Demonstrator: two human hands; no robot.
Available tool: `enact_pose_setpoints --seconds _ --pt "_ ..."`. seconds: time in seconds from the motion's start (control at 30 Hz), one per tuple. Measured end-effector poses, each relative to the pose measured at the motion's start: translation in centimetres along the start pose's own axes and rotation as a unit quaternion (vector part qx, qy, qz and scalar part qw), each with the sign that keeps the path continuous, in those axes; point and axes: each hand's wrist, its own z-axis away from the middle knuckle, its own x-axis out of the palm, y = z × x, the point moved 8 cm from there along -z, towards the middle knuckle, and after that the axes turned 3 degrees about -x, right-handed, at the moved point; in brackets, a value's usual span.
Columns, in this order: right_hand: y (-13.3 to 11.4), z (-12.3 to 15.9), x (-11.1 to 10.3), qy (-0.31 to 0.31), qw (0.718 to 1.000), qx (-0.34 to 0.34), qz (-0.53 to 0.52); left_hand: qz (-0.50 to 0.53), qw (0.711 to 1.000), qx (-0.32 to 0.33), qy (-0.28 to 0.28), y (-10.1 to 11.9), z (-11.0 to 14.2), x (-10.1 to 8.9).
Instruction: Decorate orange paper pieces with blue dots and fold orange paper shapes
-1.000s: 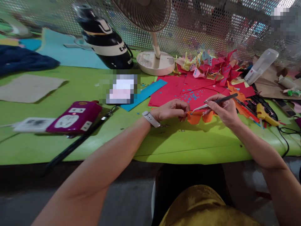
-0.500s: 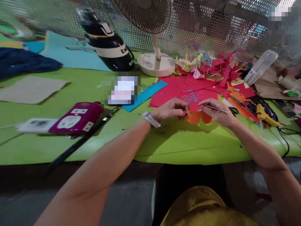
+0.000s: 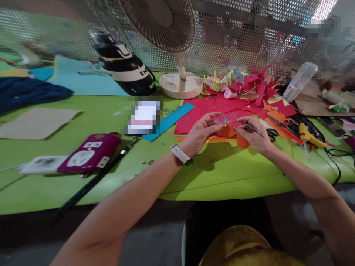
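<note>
My left hand (image 3: 202, 131), with a white watch on the wrist, pinches the edge of a folded orange paper piece (image 3: 242, 141) just above the green table (image 3: 111, 173). My right hand (image 3: 253, 133) grips thin metal tweezers (image 3: 251, 128) and also steadies the orange paper from the right. Both hands hover over red paper sheets (image 3: 198, 112) sprinkled with small blue dots. A flat orange strip (image 3: 194, 139) lies under my left hand.
A pile of folded paper cranes (image 3: 241, 84) lies behind the red sheets. A desk fan (image 3: 177, 79), a black bottle (image 3: 124, 68), a purple power strip (image 3: 90, 153), a blue paper strip (image 3: 169, 119), a yellow glue gun (image 3: 310, 136) and scissors (image 3: 273, 132) surround the hands.
The tweezers swung from pointing up and right to lying low in my right hand. Both hands lifted the orange paper slightly toward the red sheets. The view tilted downward.
</note>
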Motion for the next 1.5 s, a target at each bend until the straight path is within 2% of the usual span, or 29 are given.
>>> enact_pose_setpoints --seconds 0.4,0.6,1.1,1.5 --pt "0.44 0.16 0.24 -0.005 1.000 -0.001 -0.005 -0.011 0.999 0.033 -0.029 -0.18 0.07 0.55" --pt "0.31 0.29 0.09 0.005 1.000 -0.011 -0.005 -0.005 0.999 0.029 -0.024 -0.03 0.32 0.76" --pt "0.30 0.25 0.18 -0.018 0.998 -0.045 0.040 -0.002 1.000 0.024 -0.011 -0.19 0.39 0.61" --pt "-0.04 0.29 0.18 -0.019 0.999 -0.041 0.029 -0.006 0.999 0.036 -0.011 -0.29 0.33 0.55"
